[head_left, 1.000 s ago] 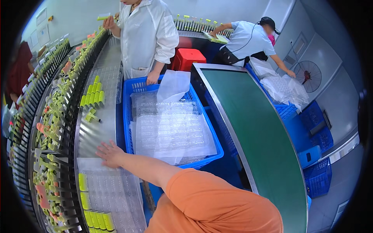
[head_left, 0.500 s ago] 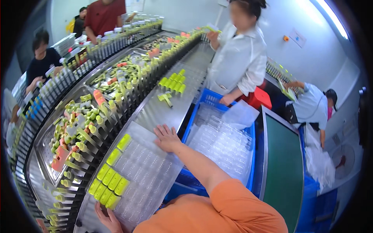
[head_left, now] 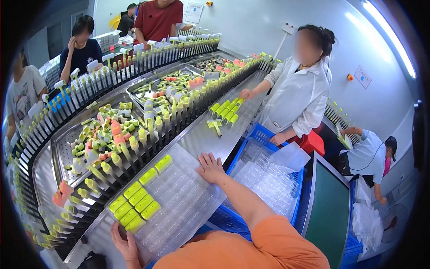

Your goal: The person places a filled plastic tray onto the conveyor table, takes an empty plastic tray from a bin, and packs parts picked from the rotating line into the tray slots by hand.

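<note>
A clear plastic blister tray (head_left: 179,197) with rows of pockets lies on the steel bench in front of me. Several neon yellow-green plastic pieces (head_left: 138,201) sit in the pockets along its left side; the other pockets hold none. My right hand (head_left: 211,168) lies flat on the tray's far right corner, fingers spread. At the near left corner is my left hand (head_left: 125,245), its fingers stretched out along the edge beside the lowest pieces. Farther up the bench, more green pieces (head_left: 227,109) stand in short rows, with a loose green T-shaped part (head_left: 215,125) near them.
A conveyor rack (head_left: 148,134) with upright holders of green parts curves along the left, around steel trays (head_left: 58,148) of loose parts. At right stand a blue crate (head_left: 297,197) of clear trays and a green-topped surface (head_left: 329,201). A white-coated co-worker (head_left: 298,85) stands beyond the crate.
My view has shifted, so the scene sits lower and farther right. The white-coated co-worker's raised hand has come down to the green pieces on the bench. Both my hands keep their places on the tray.
</note>
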The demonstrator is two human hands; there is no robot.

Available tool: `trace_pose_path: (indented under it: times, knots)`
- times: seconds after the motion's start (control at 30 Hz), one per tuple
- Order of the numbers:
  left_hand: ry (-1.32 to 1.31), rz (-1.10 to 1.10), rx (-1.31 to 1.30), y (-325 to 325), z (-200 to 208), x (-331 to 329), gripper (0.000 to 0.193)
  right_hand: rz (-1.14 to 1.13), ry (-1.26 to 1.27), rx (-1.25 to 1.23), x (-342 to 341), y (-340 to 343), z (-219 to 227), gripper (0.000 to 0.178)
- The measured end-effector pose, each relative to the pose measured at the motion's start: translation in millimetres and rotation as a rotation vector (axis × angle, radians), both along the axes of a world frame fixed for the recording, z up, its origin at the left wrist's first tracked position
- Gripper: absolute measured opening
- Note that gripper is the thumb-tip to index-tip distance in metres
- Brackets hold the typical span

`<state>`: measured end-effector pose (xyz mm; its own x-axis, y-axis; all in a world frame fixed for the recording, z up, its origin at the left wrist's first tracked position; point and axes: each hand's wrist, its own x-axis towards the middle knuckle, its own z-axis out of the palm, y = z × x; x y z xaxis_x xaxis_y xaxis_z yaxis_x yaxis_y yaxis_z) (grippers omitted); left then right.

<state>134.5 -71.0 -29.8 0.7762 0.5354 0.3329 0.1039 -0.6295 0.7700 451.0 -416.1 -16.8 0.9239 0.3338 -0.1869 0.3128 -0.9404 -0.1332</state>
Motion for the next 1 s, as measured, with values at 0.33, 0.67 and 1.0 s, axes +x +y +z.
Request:
trace_pose_path:
  times: [0.33, 0.67, 1.0]
  knots:
    - [-0.041, 0.016, -0.072, 0, -10, 2, 0.047, -0.007, -0.012, 0.025, 0, 1, -4, 0.065]
    - [-0.062, 0.011, -0.093, 3, -17, 0, 0.048, -0.012, -0.001, 0.025, -4, 0, -5, 0.066]
    - [-0.138, 0.016, -0.190, -3, -5, 2, 0.042, -0.005, 0.040, 0.056, 7, -5, -6, 0.068]
